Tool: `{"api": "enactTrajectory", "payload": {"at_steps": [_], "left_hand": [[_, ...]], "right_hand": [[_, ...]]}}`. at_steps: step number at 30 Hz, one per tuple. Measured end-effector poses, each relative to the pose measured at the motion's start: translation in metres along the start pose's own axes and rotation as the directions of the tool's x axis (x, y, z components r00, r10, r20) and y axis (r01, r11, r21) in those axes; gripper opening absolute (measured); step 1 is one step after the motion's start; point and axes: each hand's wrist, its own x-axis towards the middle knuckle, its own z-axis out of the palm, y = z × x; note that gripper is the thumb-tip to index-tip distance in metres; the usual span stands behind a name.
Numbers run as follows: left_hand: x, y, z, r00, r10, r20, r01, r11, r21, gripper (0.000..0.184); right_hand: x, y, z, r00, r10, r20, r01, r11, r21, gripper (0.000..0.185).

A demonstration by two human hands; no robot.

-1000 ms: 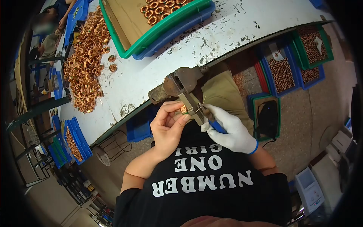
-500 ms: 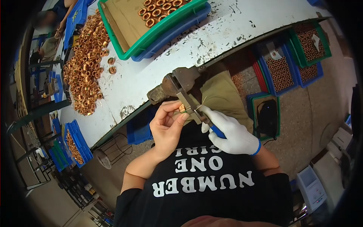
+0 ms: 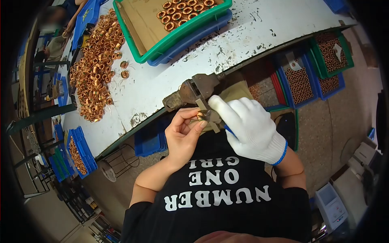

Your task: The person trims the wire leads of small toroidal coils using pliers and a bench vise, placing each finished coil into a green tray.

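Observation:
My bare left hand (image 3: pixel 183 133) pinches a small copper-wound ring coil (image 3: pixel 200 116) between thumb and fingertips. It is beside a flat metal bar (image 3: pixel 201 103) that sticks out from the bench vise (image 3: pixel 193 90). My right hand (image 3: pixel 253 131), in a white knitted glove with a blue cuff, is closed around blue-handled pliers (image 3: pixel 229 130). Most of the tool is hidden under the glove. The dark pliers head (image 3: pixel 211 116) lies close against the coil; whether its jaws grip a wire I cannot tell.
A heap of copper coils (image 3: pixel 95 69) covers the left of the white bench (image 3: pixel 150 87). A green tray (image 3: pixel 142 56) with coils in rows sits on a blue one. Crates of coils (image 3: pixel 298 83) stand at lower right. Another person's arm (image 3: pixel 75 18) shows at top left.
My right hand has moved up and left and turned, its back now covering most of the pliers. The pliers head has come closer to the coil. My left hand keeps its pinch.

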Motion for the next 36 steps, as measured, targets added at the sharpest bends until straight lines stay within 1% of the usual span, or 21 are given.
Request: {"api": "enactTrajectory", "payload": {"at_steps": [2,4,5,7,9,10,14,15,19,20,24,30,34,35,36], "left_hand": [[0.0,-0.002,-0.002,1.0,0.015,0.013,-0.015,1.0,-0.002,0.031],[0.0,-0.003,-0.003,0.999,0.023,0.026,-0.023,1.0,-0.002,0.031],[0.001,-0.003,-0.004,1.0,0.021,0.023,-0.02,1.0,-0.001,0.031],[0.003,-0.004,-0.005,0.999,0.037,0.034,-0.036,0.999,-0.014,0.032],[0.002,-0.005,-0.004,0.998,0.045,0.051,-0.044,0.999,-0.024,0.033],[0.002,-0.005,-0.004,0.997,0.039,0.061,-0.037,0.999,-0.023,0.033],[0.0,-0.005,-0.006,0.998,0.042,0.055,-0.043,0.999,0.013,0.034],[0.002,-0.005,-0.006,0.998,0.041,0.056,-0.042,0.999,0.015,0.034],[0.001,-0.007,-0.005,0.995,0.078,0.059,-0.077,0.997,-0.015,0.034],[0.0,-0.007,-0.005,0.995,0.078,0.054,-0.077,0.997,-0.017,0.034],[0.0,-0.004,-0.004,0.998,0.054,0.038,-0.054,0.999,0.004,0.033],[0.003,-0.006,-0.013,0.996,0.041,0.083,-0.04,0.999,-0.025,0.033],[0.001,0.0,-0.028,0.989,-0.098,0.107,0.111,0.986,-0.127,0.034],[-0.001,0.0,-0.03,0.992,-0.09,0.09,0.101,0.986,-0.13,0.034],[-0.003,-0.002,-0.034,0.996,-0.028,0.08,0.043,0.981,-0.191,0.034]], "right_hand": [[-0.002,0.002,-0.003,0.995,0.082,0.056,-0.089,0.985,0.148,0.063],[-0.006,0.005,-0.004,0.979,0.157,0.127,-0.188,0.939,0.289,0.064],[-0.01,0.006,-0.001,0.979,0.156,0.131,-0.188,0.938,0.291,0.064],[-0.025,0.009,0.014,0.962,0.212,0.171,-0.271,0.819,0.506,0.064],[-0.037,0.011,0.026,0.937,0.266,0.227,-0.348,0.64,0.686,0.064],[-0.037,0.01,0.028,0.934,0.276,0.225,-0.353,0.635,0.687,0.064],[-0.025,0.005,0.035,0.978,0.174,0.114,-0.207,0.755,0.622,0.065],[-0.024,0.008,0.036,0.978,0.175,0.113,-0.207,0.754,0.623,0.065],[-0.026,0.016,0.042,0.955,0.111,0.274,-0.294,0.451,0.843,0.066],[-0.026,0.016,0.042,0.955,0.109,0.277,-0.296,0.452,0.842,0.066],[-0.026,0.011,0.037,0.985,0.116,0.131,-0.175,0.655,0.735,0.065],[-0.026,0.006,0.035,0.977,0.125,0.175,-0.21,0.732,0.648,0.066],[-0.031,-0.002,0.038,0.965,0.261,-0.009,-0.186,0.711,0.679,0.065],[-0.032,-0.001,0.039,0.957,0.29,-0.03,-0.191,0.703,0.685,0.064],[-0.034,0.002,0.04,0.947,0.317,-0.051,-0.194,0.693,0.695,0.064]]}}
